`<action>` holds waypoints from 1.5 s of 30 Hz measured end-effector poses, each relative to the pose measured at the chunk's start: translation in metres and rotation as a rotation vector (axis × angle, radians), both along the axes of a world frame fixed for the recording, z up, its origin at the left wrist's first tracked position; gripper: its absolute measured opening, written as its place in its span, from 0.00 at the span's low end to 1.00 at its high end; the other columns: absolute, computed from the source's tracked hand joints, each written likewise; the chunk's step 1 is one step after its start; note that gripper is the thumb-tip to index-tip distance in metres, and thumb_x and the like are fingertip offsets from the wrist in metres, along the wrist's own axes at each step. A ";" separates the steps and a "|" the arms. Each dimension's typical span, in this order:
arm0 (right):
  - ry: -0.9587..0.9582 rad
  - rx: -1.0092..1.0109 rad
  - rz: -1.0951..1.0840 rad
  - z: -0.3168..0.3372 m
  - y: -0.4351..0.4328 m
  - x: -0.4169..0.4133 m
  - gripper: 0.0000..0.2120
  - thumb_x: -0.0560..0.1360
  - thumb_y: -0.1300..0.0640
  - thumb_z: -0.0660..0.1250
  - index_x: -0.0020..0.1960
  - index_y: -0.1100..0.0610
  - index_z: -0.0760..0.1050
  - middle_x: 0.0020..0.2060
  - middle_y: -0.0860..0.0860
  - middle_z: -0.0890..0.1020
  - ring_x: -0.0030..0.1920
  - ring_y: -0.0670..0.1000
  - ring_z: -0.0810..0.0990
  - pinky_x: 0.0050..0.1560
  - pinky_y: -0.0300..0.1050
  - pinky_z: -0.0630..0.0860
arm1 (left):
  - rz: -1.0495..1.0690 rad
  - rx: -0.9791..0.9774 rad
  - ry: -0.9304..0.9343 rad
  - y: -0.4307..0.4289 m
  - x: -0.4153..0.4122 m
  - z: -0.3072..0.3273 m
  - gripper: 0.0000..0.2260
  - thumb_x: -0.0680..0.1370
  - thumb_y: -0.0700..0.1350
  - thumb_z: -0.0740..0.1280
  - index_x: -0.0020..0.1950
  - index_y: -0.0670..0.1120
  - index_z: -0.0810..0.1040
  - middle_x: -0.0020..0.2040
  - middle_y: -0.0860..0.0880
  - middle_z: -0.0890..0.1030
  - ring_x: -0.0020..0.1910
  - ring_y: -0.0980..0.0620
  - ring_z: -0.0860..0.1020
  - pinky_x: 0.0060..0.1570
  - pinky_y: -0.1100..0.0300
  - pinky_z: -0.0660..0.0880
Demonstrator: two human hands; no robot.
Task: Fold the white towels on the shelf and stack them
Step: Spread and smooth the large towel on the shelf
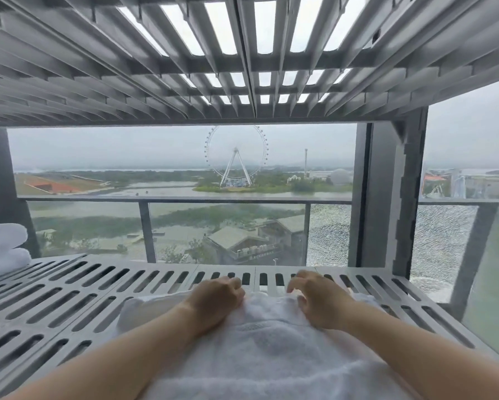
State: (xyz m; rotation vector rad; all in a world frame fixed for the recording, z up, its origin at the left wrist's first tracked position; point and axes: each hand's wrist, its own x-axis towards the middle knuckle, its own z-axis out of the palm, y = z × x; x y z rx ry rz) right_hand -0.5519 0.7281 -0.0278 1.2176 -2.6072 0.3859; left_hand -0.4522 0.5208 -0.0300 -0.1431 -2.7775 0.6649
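I see the white towel [271, 350] under both hands on the slotted shelf [69, 298]; left hand [213, 304] clutches its far edge, right hand [320, 304] curls there, grip unclear.

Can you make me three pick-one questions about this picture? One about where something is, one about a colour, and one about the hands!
1. Where are the folded towels?
A. far left of the shelf
B. far right
C. on the floor

2. What colour is the towel in front?
A. blue
B. white
C. red

3. How are the fingers of the left hand and right hand?
A. flat and straight
B. in gloves
C. curled on the towel

Answers: 1 A, they are stacked at the picture's left edge. 2 B, it is plain white. 3 C, both hands' fingers bend at the towel's far edge.
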 end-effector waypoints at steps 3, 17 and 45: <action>0.000 -0.154 0.038 0.003 -0.027 0.009 0.13 0.76 0.56 0.57 0.58 0.53 0.74 0.56 0.50 0.76 0.57 0.51 0.75 0.57 0.45 0.72 | -0.032 0.041 0.043 0.004 -0.011 -0.001 0.12 0.80 0.36 0.52 0.58 0.42 0.73 0.58 0.44 0.74 0.58 0.45 0.74 0.51 0.52 0.74; -0.040 -0.186 0.031 -0.028 -0.044 0.000 0.11 0.74 0.48 0.61 0.52 0.53 0.73 0.51 0.50 0.72 0.56 0.50 0.69 0.59 0.44 0.66 | -0.094 0.547 -0.048 -0.019 -0.018 -0.009 0.12 0.78 0.55 0.61 0.55 0.49 0.72 0.54 0.50 0.74 0.51 0.54 0.71 0.48 0.65 0.64; -0.047 -0.136 0.006 -0.019 -0.021 -0.028 0.11 0.76 0.44 0.60 0.43 0.51 0.66 0.44 0.48 0.73 0.46 0.48 0.70 0.45 0.40 0.65 | -0.100 0.632 0.013 -0.026 -0.042 -0.014 0.13 0.79 0.54 0.59 0.53 0.45 0.72 0.54 0.47 0.75 0.52 0.49 0.73 0.52 0.57 0.69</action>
